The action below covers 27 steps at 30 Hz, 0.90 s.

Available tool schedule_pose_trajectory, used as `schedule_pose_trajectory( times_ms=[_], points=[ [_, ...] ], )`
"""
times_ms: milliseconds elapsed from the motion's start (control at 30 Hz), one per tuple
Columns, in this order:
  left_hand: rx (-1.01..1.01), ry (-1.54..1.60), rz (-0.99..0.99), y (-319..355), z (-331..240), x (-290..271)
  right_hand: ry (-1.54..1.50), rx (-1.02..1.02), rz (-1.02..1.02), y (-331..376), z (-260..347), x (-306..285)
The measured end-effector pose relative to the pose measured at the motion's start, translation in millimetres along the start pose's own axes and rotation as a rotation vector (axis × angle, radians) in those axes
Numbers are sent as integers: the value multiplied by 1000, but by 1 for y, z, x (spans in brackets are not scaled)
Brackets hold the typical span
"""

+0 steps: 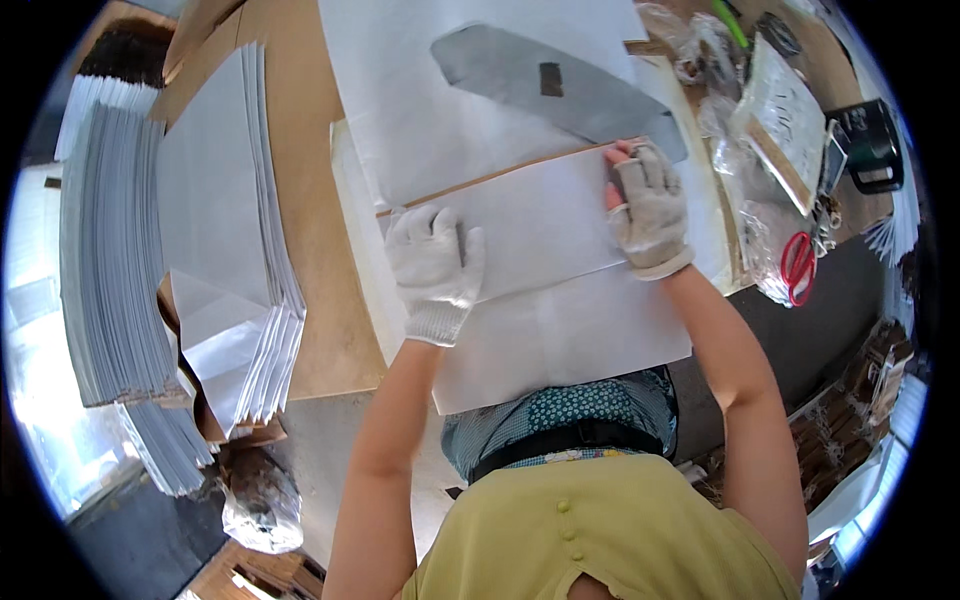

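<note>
A large white paper sheet (575,320) lies in front of me, its near end overhanging the table edge above my lap. A crease runs across it, and a thin brown edge borders its far side. My left hand (435,265), in a white knit glove, rests flat on the left end, thumb apart. At the far right corner my right hand (652,210) presses on the paper, its glove leaving some fingertips bare; the fingers are slightly bent and apart. Beyond them, a long grey flat plate (600,95) with a dark patch lies on another white sheet (400,90).
Left on the brown table (320,330) are a thick stack of pale sheets (115,260) and a fanned pile of white paper (220,190). To the right lie red-handled scissors (798,268), clear plastic wrap (715,110), a white board (780,120) and a black mug (868,145).
</note>
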State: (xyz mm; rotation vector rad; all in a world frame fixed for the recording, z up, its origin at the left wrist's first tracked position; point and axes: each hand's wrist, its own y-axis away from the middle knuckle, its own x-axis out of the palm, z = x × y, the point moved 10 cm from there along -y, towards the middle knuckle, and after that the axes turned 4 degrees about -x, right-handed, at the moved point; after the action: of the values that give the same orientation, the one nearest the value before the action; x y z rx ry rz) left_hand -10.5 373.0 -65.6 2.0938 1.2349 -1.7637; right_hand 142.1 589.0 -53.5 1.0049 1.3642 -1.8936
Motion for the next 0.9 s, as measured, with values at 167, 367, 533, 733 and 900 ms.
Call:
schedule_pose_trajectory(
  times_ms=[167,367,533,733,900],
  points=[
    [144,162,-5,-8,-32,-19,132,20,39,27,-46,-49],
    [161,144,58,-29,-92,-82,39,35,-87,-14,-9,-113],
    [272,57,51,21,-137,-133,-236,-280,66,-31,70,-151],
    [330,100,356,79,-196,-122,6,-215,164,-18,61,-154],
    [306,-130,777,125,-181,-27,-493,110,226,7,10,-147]
  ],
)
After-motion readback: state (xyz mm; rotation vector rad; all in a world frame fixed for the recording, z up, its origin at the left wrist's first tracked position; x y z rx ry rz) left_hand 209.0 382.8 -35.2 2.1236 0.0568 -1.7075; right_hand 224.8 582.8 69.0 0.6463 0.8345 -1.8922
